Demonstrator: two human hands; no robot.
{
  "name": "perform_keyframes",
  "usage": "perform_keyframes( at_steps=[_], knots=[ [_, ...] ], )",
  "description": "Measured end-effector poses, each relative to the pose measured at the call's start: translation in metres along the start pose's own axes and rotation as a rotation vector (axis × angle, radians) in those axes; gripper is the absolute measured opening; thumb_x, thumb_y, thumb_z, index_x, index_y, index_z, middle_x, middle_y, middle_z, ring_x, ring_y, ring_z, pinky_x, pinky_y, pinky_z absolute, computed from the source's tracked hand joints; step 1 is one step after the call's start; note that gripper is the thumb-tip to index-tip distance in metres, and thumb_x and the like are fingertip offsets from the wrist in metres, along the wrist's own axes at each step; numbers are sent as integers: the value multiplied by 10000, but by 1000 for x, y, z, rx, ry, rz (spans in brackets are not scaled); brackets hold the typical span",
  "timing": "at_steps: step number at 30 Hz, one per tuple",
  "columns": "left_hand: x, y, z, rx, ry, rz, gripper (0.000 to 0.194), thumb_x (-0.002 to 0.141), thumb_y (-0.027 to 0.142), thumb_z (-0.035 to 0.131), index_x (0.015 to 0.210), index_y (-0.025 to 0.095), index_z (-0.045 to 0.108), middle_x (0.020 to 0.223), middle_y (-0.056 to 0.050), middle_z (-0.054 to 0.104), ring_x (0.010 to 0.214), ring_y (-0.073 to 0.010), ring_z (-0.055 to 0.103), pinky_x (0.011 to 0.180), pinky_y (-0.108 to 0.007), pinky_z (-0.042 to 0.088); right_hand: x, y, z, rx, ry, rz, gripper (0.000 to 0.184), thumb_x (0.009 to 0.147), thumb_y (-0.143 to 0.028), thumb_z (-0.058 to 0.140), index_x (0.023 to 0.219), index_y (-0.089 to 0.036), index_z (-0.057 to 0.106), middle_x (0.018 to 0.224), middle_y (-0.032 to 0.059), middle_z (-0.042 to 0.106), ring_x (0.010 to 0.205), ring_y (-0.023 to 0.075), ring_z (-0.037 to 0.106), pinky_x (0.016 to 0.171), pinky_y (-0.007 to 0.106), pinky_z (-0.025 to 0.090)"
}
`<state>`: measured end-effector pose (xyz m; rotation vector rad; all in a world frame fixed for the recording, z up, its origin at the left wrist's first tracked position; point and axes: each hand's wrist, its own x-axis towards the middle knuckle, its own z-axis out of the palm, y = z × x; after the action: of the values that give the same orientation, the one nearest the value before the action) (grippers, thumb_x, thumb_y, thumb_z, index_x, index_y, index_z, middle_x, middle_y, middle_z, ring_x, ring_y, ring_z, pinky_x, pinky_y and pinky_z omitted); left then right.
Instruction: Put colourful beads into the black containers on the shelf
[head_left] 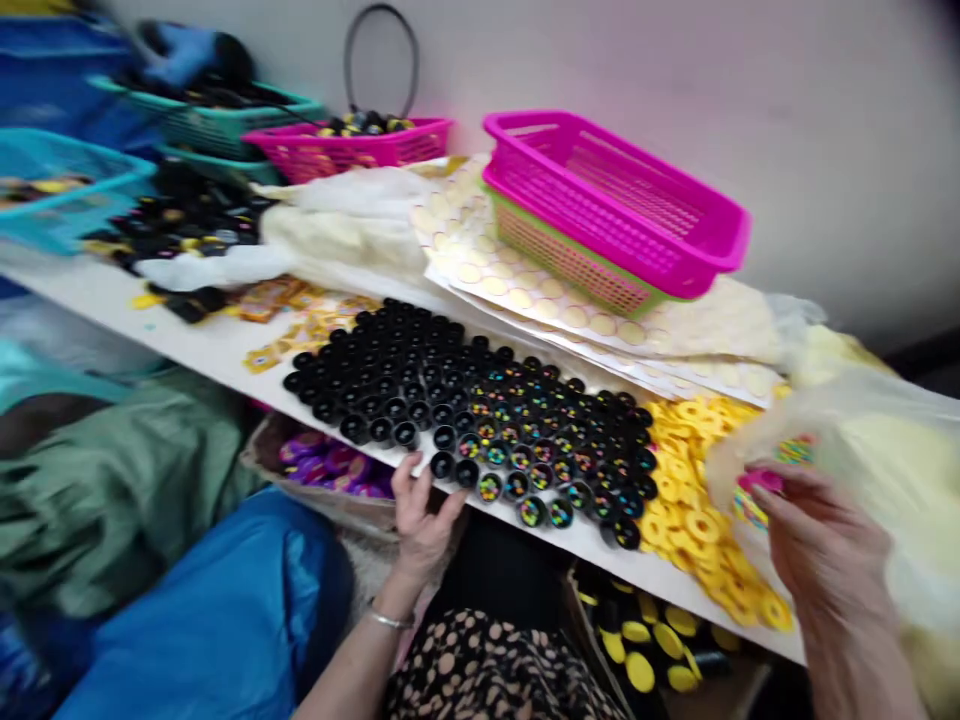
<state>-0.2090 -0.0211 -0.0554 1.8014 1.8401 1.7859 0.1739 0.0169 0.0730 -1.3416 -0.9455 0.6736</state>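
Left hand (421,520) open-fingered at table edge (225,345), touching black cups (465,410). Right hand (825,555) at four o'clock pinching a pink piece (761,480) (blurred) inside clear bag (862,440). Yellow rings (697,500) between; pink basket (622,200) at twelve. No legible writing.

No text, label, brand or number can be read anywhere here; the printed orange paper stickers (274,297) on the white wooden table (210,345) are too blurred.

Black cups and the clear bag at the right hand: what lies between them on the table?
In the head view, a heap of yellow rings lies between the black cups and the clear bag that the right hand touches.
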Motion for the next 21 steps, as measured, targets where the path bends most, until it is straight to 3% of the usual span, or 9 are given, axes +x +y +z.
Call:
perform_keyframes(
  at_steps=[3, 7, 11, 16, 21],
  knots=[
    [-3, -1, -2, -7, -23, -36, 490, 763, 260, 682, 1221, 226, 511, 1270, -111, 413, 1185, -229, 455, 982, -397, 437, -16, -22, 58, 85, -196, 32, 318, 588, -213, 796, 887, -225, 690, 886, 27, 668, 758, 154, 611, 723, 304, 502],
    [-4, -1, -5, -29, -19, 7, 505, 777, 247, 667, 1247, 217, 486, 1275, -137, 400, 1197, -233, 440, 961, -392, 458, -40, -37, 150, 17, -687, 40, 225, 731, -250, 708, 950, -251, 659, 884, 25, 654, 783, 168, 604, 708, 310, 489],
    [-7, -1, -6, -33, -36, 0, 537, 766, 247, 680, 1259, 210, 472, 1279, -142, 397, 1192, -245, 444, 955, -408, 464, -46, -32, 219, -221, -1082, -288, 129, 854, -224, 552, 959, -229, 626, 877, 27, 590, 795, 158, 549, 718, 302, 449],
    [-10, -2, -5, -72, -27, -35, 600, 750, 270, 699, 1292, 209, 451, 1270, -145, 399, 1117, -232, 483, 888, -368, 491, -44, -34, 255, -699, -1292, -758, 223, 892, -130, 409, 915, -210, 616, 879, 55, 571, 825, 189, 471, 730, 322, 383],
    [-11, -4, -4, -91, -17, -2, 644, 749, 278, 701, 1325, 220, 420, 1273, -146, 388, 1089, -222, 498, 873, -360, 498, -46, -44, 270, -979, -1353, -1016, 201, 832, -72, 434, 804, -184, 599, 832, 80, 555, 781, 208, 427, 665, 329, 332]
  ],
)
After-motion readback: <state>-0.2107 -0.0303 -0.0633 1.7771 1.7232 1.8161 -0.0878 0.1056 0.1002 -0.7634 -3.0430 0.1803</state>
